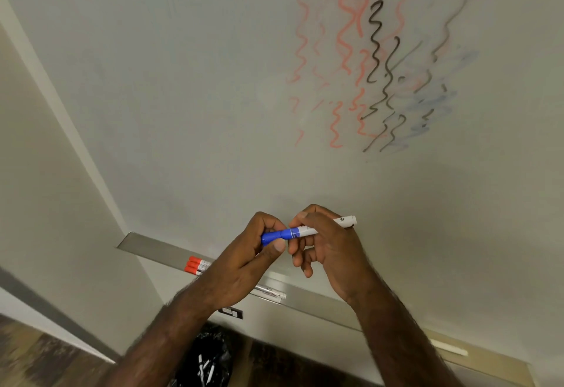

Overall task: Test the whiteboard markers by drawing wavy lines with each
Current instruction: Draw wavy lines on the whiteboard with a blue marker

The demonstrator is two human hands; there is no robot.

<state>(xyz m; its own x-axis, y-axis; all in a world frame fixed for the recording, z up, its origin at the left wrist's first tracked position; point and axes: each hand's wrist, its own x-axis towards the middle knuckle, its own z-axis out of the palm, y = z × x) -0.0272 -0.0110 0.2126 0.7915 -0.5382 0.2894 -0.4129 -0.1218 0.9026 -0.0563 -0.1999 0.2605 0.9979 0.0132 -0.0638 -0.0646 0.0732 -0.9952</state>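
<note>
Red, black and faint blue waves (375, 50) were drawn above the fingers; both hands pinched the blue marker (300, 232), left hand (244, 264) on its cap, right hand (329, 243) on the barrel, red markers (197, 265) lying beside.

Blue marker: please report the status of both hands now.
Left hand grips blue cap; right hand grips the blue marker barrel. Cap on or seated, tip unseen. Red markers on tray. Nothing in the way.

Two hands, the left hand (244, 260) and the right hand (328, 244), share one blue-capped marker (293, 233). Three orange-capped markers (195, 265) lie together on one tray (146, 247). One black bag (207, 356) sits on the floor.
</note>
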